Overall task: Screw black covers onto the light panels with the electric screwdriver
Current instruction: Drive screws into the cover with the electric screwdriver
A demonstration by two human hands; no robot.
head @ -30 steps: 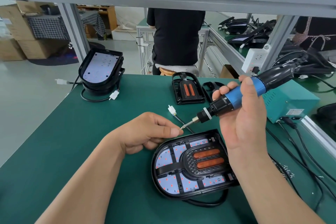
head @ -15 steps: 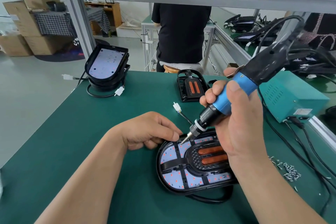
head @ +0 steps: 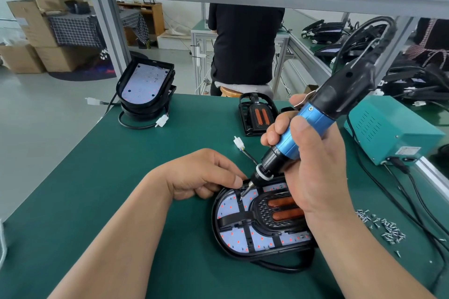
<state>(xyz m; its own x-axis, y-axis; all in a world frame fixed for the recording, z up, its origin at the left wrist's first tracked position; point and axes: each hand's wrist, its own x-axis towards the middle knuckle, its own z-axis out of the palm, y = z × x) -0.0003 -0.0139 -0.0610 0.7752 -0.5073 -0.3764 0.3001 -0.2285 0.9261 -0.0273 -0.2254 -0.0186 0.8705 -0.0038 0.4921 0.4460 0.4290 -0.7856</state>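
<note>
A: What's changed since a second back?
B: The blue-and-black electric screwdriver (head: 298,138) has swung from near-flat to steep. The bit tip was up in the air at the left fingertips. Now it's down on the upper-left strap of the slotted black plastic cover (head: 233,218). The cover sits on the oval black-rimmed LED light panel (head: 227,209), at the front of the green bench mat (head: 109,189).
A: Meaning?
B: Likely the screw is seated and driving starts here. Can't tell how many are already in.
A: Hands?
B: Right hand (head: 313,167) is wrapped tight round the blue grip. Left hand (head: 201,175) is curled at the panel rim, thumb tip just beside the bit. Can't tell if it's pinching a screw.
A: Containers?
B: No tray. Small silver screws (head: 386,228) lie loose on the mat, right of the panel. Brown cardboard boxes (head: 31,22) far left, contents hidden.
</note>
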